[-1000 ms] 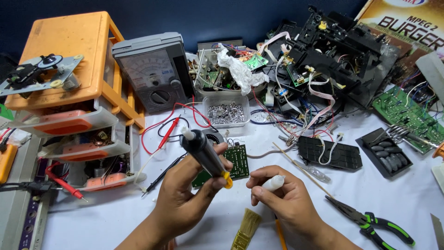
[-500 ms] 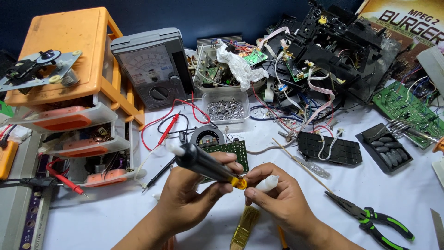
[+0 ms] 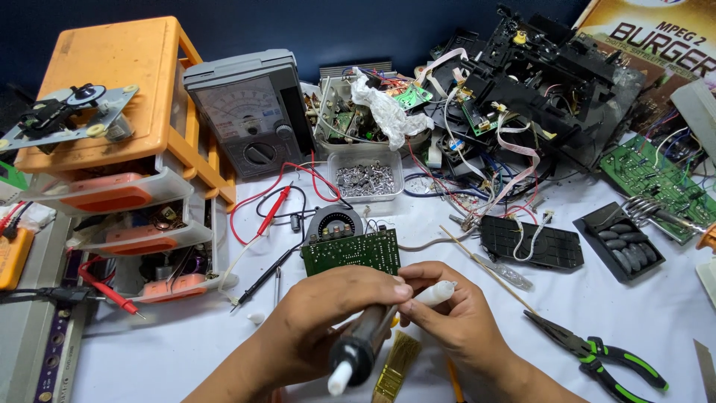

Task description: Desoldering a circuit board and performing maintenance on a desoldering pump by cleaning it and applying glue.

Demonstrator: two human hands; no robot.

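Note:
My left hand is wrapped around a black solder-sucker pump, whose white plunger end points toward the camera. My right hand pinches the pump's white tip between thumb and fingers. Both hands meet just in front of a small green circuit board, which lies on the white table against a round black fan. Under the hands lies a yellow-bristled brush.
An orange drawer unit stands at the left, with a grey analog multimeter and red and black probe leads beside it. A tub of screws, two black keypad panels, green-handled pliers and heaped electronics surround the hands.
The pump has swung from upright in my left hand to lying low with its plunger toward the camera. My right hand has closed in on its white tip.

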